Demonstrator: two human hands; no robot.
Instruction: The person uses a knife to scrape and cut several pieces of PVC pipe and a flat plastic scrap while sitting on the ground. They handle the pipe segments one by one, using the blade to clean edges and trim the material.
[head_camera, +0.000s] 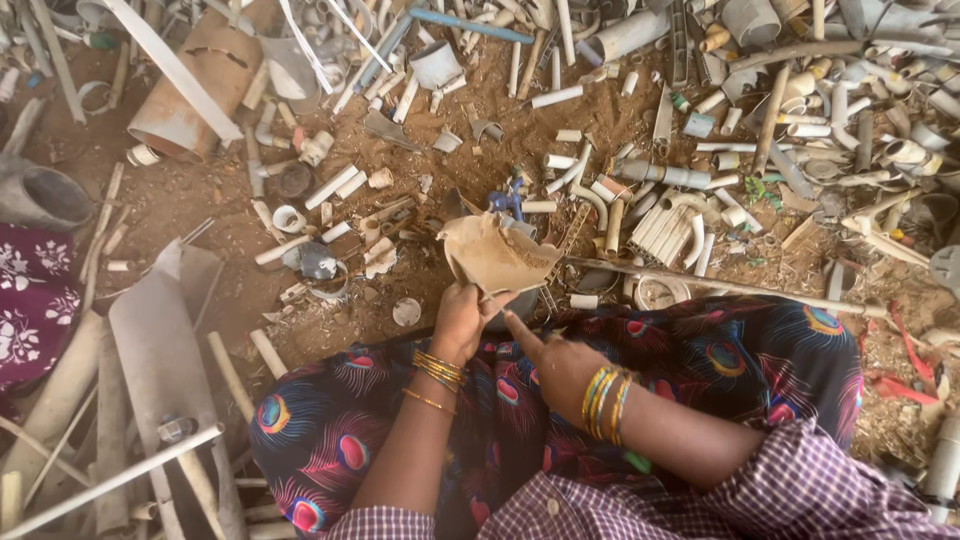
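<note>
My left hand (462, 318) is closed around the lower end of a curved, dirt-coated piece of broken pipe (493, 255), held up in front of my lap. My right hand (553, 362) is just to the right of it, its forefinger stretched toward the base of the piece, close to where the left hand grips. Both wrists carry several bangles. My lap is covered by dark cloth with a peacock-feather print (700, 360).
Reddish dirt ground is strewn with several cut white and grey pipe pieces and fittings (665, 230). A large brown pipe (195, 85) lies at upper left, a grey flat sheet (150, 350) at left, a long thin rod (720, 287) crosses at right.
</note>
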